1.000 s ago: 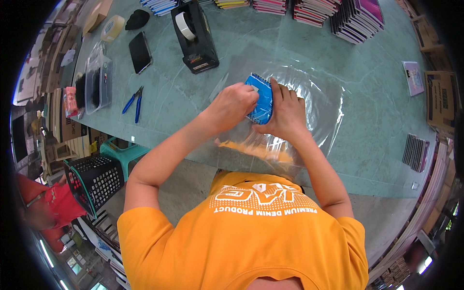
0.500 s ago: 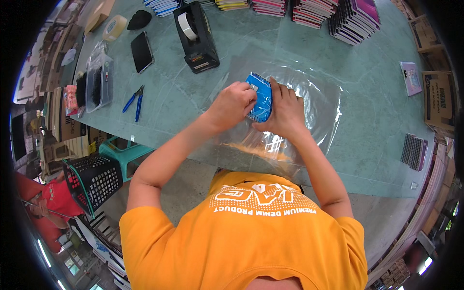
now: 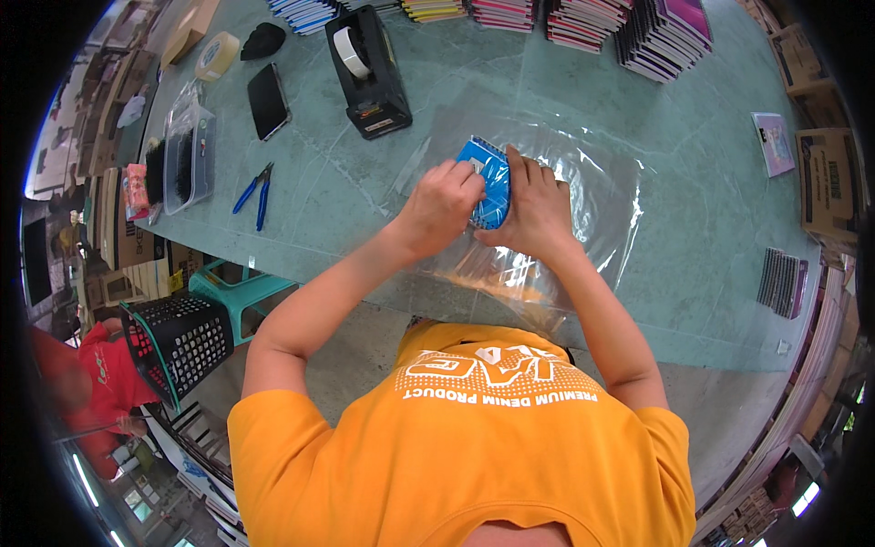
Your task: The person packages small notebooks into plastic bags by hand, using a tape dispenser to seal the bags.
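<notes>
A small blue spiral notebook (image 3: 493, 187) with a pale patch on its cover is tilted and bowed over a clear plastic sheet (image 3: 597, 214) on the table. My right hand (image 3: 540, 208) grips its right side, fingers along the far edge and thumb at the near end. Against the notebook's left side, the closed fingers of my left hand (image 3: 439, 208) press on the cover. Whatever is pinched in those fingertips, if anything, is hidden.
Beyond my hands stand a black tape dispenser (image 3: 372, 77) and stacked notebooks (image 3: 588, 20). Leftward lie blue cutting pliers (image 3: 255, 196), a phone (image 3: 268, 102), a tape roll (image 3: 217, 56) and a clear plastic bin (image 3: 191, 159). A turquoise stool (image 3: 239, 290) and black basket (image 3: 182, 337) stand beside the table.
My left hand has shifted slightly left and down along the notebook's cover. The right hand keeps its grip, and the notebook has tilted a little.
</notes>
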Motion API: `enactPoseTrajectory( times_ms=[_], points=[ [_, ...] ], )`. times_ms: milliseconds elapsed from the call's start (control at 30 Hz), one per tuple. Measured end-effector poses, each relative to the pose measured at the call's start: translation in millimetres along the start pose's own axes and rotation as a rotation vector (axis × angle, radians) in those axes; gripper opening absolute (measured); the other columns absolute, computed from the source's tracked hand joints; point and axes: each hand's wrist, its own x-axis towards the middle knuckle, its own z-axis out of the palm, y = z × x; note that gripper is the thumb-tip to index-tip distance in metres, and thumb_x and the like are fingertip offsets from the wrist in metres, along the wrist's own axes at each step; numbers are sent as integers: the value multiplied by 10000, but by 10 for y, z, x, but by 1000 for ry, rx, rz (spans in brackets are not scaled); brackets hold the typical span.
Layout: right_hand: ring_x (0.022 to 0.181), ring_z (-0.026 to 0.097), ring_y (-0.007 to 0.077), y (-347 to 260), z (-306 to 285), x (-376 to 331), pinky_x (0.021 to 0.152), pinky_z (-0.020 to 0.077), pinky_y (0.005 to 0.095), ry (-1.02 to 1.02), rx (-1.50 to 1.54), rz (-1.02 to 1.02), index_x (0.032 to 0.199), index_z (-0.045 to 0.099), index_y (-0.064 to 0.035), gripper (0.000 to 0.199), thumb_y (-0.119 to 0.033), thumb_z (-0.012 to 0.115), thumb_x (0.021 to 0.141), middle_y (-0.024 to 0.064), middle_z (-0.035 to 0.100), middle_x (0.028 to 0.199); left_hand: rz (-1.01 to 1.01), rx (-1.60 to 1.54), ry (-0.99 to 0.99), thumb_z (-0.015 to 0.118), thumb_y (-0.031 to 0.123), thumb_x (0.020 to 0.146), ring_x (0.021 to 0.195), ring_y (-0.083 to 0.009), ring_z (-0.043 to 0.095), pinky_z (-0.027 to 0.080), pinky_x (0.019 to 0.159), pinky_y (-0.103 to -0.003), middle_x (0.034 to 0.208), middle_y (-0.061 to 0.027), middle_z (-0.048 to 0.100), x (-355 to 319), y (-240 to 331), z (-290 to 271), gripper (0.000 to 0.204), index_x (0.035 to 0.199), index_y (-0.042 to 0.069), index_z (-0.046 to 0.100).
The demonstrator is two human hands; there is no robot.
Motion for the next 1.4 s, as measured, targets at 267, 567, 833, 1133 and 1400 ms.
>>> enactPoseTrajectory(
  times_ms=[267, 567, 833, 1133, 1400],
  points=[
    [1103, 491, 313, -13, -15, -20, 879, 400, 461, -27, -3, 6, 1356, 321, -25, 1092, -406, 795, 449, 149, 494, 1215, -87, 338, 116, 555, 106, 825, 826, -271, 574, 452, 665, -344, 858, -124, 532, 34, -328, 73, 130, 924, 52, 491],
    [1135, 463, 324, 27, 11, -76, 927, 372, 456, 79, 120, -22, 1359, 313, -25, 1097, -373, 817, 448, 163, 479, 1235, -742, -754, 379, 511, 93, 907, 576, -152, 581, 456, 499, -267, 724, -77, 591, -39, -561, -166, 140, 980, 48, 399],
    [1303, 326, 306, 52, -40, -162, 1088, 255, 397, 616, 829, -392, 1420, 184, -40, 1253, -329, 910, 440, 164, 342, 1386, -180, -1009, 419, 524, 7, 889, 604, -90, 516, 424, 517, -214, 740, -48, 534, 451, 201, -1409, 195, 1051, 63, 432],
    [1049, 523, 283, -180, -196, -14, 912, 407, 389, 658, 675, -358, 1063, 586, -50, 438, -88, 769, 667, 97, 596, 1094, -56, -803, 339, 542, -15, 879, 657, -71, 540, 454, 591, -217, 800, -36, 565, 565, 361, -1310, 177, 996, 37, 420],
    [953, 548, 265, 188, 351, -13, 837, 401, 392, 586, 310, -349, 842, 624, -74, 156, -97, 714, 717, 46, 625, 976, -432, -680, 67, 590, 4, 844, 693, -87, 577, 460, 646, -217, 841, -38, 601, -240, -81, -554, 141, 942, 34, 493]
  ],
)
